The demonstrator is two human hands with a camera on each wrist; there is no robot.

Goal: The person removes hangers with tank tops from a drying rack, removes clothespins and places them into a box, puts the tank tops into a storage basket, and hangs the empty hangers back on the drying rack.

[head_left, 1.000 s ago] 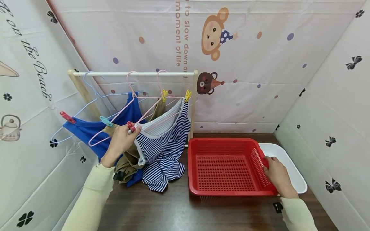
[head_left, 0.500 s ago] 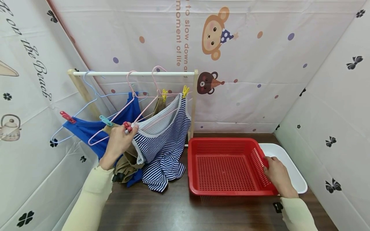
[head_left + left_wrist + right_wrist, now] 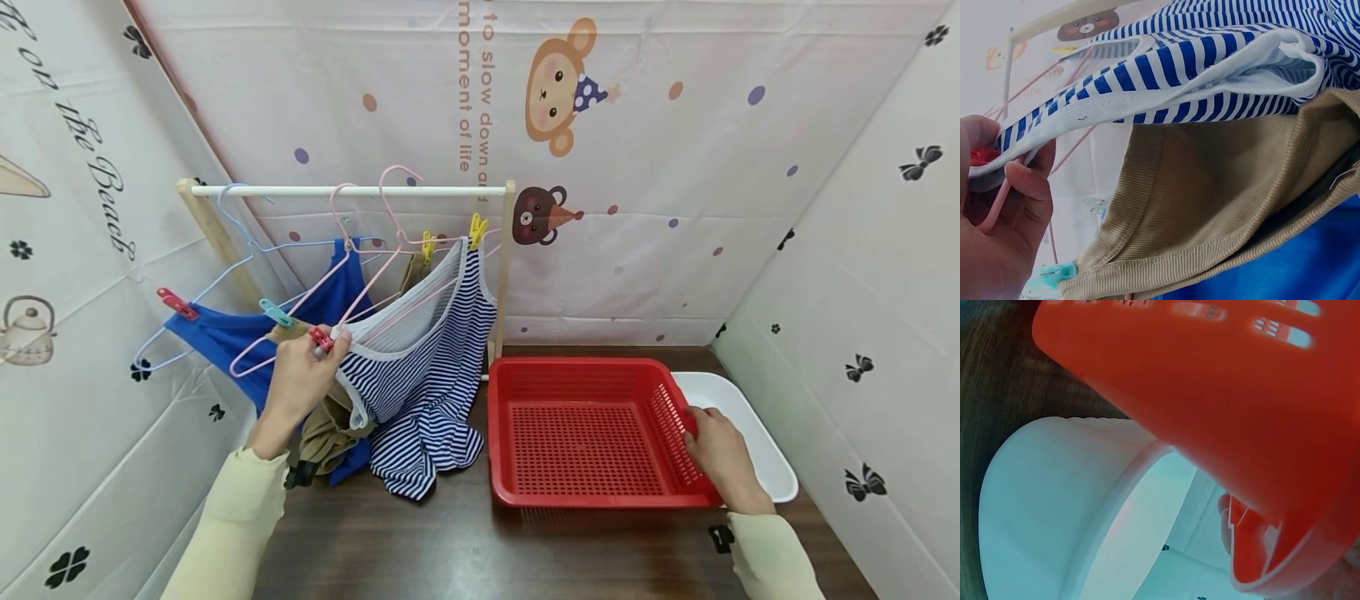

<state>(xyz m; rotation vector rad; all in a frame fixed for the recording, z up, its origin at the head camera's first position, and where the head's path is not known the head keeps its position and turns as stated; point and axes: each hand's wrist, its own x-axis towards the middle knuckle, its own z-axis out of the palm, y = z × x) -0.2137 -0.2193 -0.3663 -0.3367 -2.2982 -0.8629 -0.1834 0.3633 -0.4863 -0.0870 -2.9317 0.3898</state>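
My left hand (image 3: 300,379) pinches the near end of a pink hanger (image 3: 372,282), along with the edge of a blue-and-white striped tank top (image 3: 442,367) and a red clothespin (image 3: 321,337). A yellow clothespin (image 3: 477,232) clips the top's other strap to the hanger. This hanger's hook rises above the white rail (image 3: 300,192); whether it touches the rail cannot be told. In the left wrist view, the pink bar runs between the thumb and fingers. At the right, my right hand (image 3: 723,458) grips the side rim of a red basket (image 3: 585,500), fingers partly hidden.
A khaki corduroy garment (image 3: 1210,212) hangs on another pink hanger, with a teal clothespin (image 3: 276,313) on it. Farther left, a blue garment (image 3: 225,333) hangs from a blue hanger. A white tray (image 3: 723,396) stands right of the basket on the dark table (image 3: 420,550).
My left hand has moved left and slightly down. The pink hanger and striped top shifted left with it, and the hanger's hook rose above the rail. My right hand stays put.
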